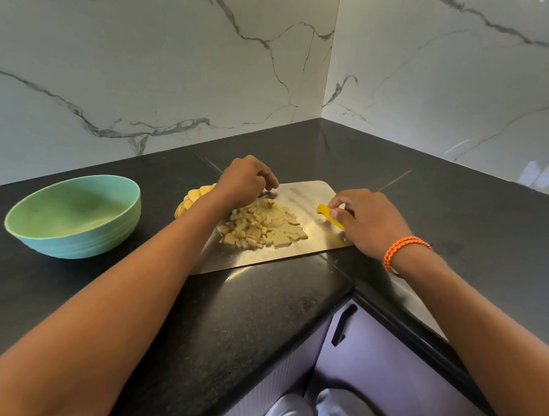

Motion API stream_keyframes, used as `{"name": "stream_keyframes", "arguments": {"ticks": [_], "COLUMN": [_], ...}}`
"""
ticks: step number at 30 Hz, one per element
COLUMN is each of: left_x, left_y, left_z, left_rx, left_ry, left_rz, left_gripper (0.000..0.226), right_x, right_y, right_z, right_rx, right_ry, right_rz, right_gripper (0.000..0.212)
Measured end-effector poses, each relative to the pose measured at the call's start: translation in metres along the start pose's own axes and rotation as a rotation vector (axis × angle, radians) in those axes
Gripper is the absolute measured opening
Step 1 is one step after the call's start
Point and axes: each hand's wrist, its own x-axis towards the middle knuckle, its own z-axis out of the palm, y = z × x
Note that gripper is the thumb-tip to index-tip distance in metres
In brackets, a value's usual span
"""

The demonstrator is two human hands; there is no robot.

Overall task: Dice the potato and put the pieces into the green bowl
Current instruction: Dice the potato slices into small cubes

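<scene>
Now we see the right hand curled around the yellow-handled knife at centre right, handle running from upper left to lower right, blade hidden. The left hand hovers with fingers bent over the diced potato on the steel board; whether it pinches anything, we cannot tell. The green bowl sits well apart at left: pieces could scatter in transfer. Uncut slices wait behind the wrist.
</scene>
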Motion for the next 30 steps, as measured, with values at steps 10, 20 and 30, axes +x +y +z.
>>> {"name": "stream_keyframes", "arguments": {"ticks": [10, 20, 30], "left_x": [-0.002, -0.014, -0.015], "left_y": [-0.001, -0.005, -0.004], "left_z": [-0.016, -0.042, -0.079], "left_rx": [-0.090, -0.127, -0.036], "left_ry": [-0.142, -0.188, -0.245], "left_rz": [0.008, 0.122, 0.082], "left_gripper": [0.045, 0.011, 0.018], "right_x": [-0.002, 0.003, 0.014], "right_y": [-0.036, -0.020, 0.013], "right_z": [0.025, -0.008, 0.010], "right_rx": [0.095, 0.264, 0.242], "right_ry": [0.019, -0.028, 0.128], "right_rz": [-0.067, -0.155, -0.136], "right_gripper": [0.015, 0.015, 0.020]}}
